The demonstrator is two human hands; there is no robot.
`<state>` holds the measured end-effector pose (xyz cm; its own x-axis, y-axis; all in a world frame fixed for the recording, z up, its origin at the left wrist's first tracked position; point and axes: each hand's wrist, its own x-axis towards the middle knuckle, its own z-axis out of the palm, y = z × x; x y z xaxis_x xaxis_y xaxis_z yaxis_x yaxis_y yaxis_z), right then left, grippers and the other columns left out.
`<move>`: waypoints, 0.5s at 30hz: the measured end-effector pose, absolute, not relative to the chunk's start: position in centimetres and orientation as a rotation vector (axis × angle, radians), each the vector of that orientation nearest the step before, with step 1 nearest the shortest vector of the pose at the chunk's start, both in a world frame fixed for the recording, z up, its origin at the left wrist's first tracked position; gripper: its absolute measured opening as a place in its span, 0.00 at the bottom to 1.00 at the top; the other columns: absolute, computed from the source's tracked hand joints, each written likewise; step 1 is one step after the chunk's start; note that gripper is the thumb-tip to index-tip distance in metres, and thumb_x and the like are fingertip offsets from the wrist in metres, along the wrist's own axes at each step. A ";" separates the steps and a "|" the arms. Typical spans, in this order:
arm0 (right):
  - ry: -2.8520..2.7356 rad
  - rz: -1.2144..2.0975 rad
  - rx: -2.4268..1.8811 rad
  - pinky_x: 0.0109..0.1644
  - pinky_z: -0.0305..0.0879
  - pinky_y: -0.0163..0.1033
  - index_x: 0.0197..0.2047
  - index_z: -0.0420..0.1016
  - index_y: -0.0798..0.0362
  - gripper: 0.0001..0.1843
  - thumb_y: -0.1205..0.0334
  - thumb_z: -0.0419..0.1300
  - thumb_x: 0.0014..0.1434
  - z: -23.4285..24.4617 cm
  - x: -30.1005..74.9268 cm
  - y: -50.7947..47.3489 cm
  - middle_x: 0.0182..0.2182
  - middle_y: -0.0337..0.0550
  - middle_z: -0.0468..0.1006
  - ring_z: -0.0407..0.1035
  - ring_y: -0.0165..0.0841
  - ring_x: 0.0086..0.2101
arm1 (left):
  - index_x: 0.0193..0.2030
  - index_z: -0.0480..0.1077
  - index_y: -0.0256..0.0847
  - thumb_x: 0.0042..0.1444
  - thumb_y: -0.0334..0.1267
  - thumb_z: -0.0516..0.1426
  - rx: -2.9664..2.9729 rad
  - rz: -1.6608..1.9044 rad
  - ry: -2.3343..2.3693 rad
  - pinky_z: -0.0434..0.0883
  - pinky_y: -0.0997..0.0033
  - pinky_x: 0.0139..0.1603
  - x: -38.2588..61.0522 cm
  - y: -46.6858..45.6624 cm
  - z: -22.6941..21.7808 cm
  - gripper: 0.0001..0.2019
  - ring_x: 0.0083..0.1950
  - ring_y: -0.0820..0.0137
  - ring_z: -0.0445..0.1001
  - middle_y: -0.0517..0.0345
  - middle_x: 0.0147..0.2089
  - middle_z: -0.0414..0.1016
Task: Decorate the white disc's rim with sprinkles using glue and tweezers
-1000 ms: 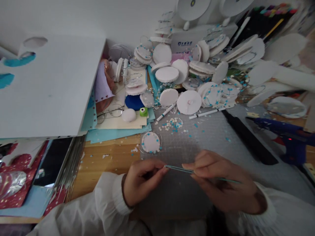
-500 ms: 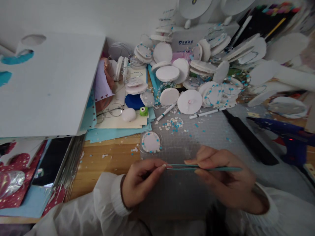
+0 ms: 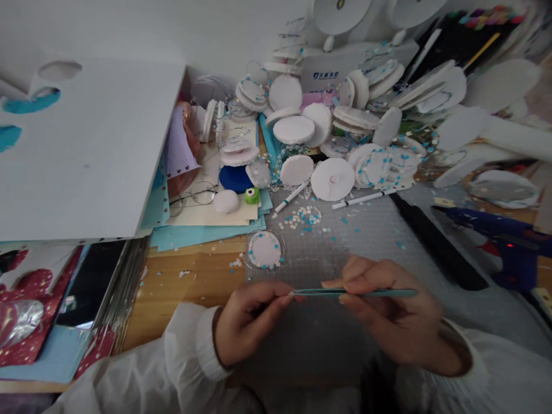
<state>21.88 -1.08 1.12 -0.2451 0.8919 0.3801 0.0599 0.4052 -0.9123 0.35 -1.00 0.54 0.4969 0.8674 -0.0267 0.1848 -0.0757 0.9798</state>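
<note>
My right hand (image 3: 388,316) grips thin teal tweezers (image 3: 328,292), held level with the tips pointing left. Those tips meet the pinched fingertips of my left hand (image 3: 250,319), which seem to hold a tiny piece too small to name. Both hands hover over a grey gridded mat (image 3: 366,241). A round white disc with blue specks (image 3: 264,249) lies on the mat's left edge, just beyond my left hand. Scattered blue and white confetti (image 3: 302,218) lies further up the mat.
A heap of white discs (image 3: 332,123) fills the back of the desk. A blue glue gun (image 3: 504,241) and a black bar (image 3: 435,241) lie at right. A white board (image 3: 81,149) overhangs the left. Pens (image 3: 357,199), glasses (image 3: 194,195), a green punch (image 3: 252,195) and blue paper lie mid-desk.
The tweezers have swung from tilted down to the right to level. My right hand has shifted slightly up and right; the left hand has stayed pinched at the tips.
</note>
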 end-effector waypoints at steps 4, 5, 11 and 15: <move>-1.602 0.986 -0.866 0.31 0.69 0.39 0.42 0.71 0.48 0.17 0.78 0.57 0.52 1.0 21.8 -1.1 0.31 0.41 0.79 0.70 0.31 0.29 | 0.38 0.75 0.32 0.61 0.32 0.51 1.570 0.716 0.947 0.70 0.79 0.32 0.3 -1.0 0.4 0.11 0.32 0.73 0.74 0.52 0.31 0.78; -1.593 0.987 -0.867 0.31 0.69 0.39 0.41 0.71 0.49 0.17 0.78 0.58 0.52 1.0 21.8 -1.1 0.31 0.41 0.78 0.70 0.31 0.29 | 0.38 0.75 0.32 0.61 0.32 0.51 1.568 0.708 0.950 0.69 0.79 0.32 0.3 -1.0 0.4 0.11 0.32 0.73 0.74 0.52 0.31 0.78; -1.585 0.866 -0.915 0.31 0.69 0.38 0.39 0.70 0.50 0.17 0.80 0.57 0.51 0.9 22.0 -0.7 0.29 0.40 0.76 0.70 0.30 0.30 | 0.40 0.76 0.33 0.62 0.36 0.51 1.519 0.680 0.969 0.69 0.78 0.35 0.3 -1.0 0.4 0.12 0.35 0.72 0.75 0.50 0.34 0.79; -1.923 0.516 -0.837 0.35 0.70 0.37 0.41 0.69 0.53 0.14 0.78 0.55 0.54 1.4 22.5 -0.7 0.35 0.45 0.79 0.72 0.30 0.34 | 0.40 0.75 0.32 0.61 0.48 0.51 1.321 0.588 0.915 0.61 0.78 0.21 0.4 -1.1 0.5 0.20 0.20 0.76 0.66 0.56 0.22 0.72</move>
<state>22.48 -0.69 1.40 -0.3220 0.7353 0.5963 0.3384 0.6776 -0.6529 0.43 -1.11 0.46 0.5397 0.8107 -0.2269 0.1305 0.1857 0.9739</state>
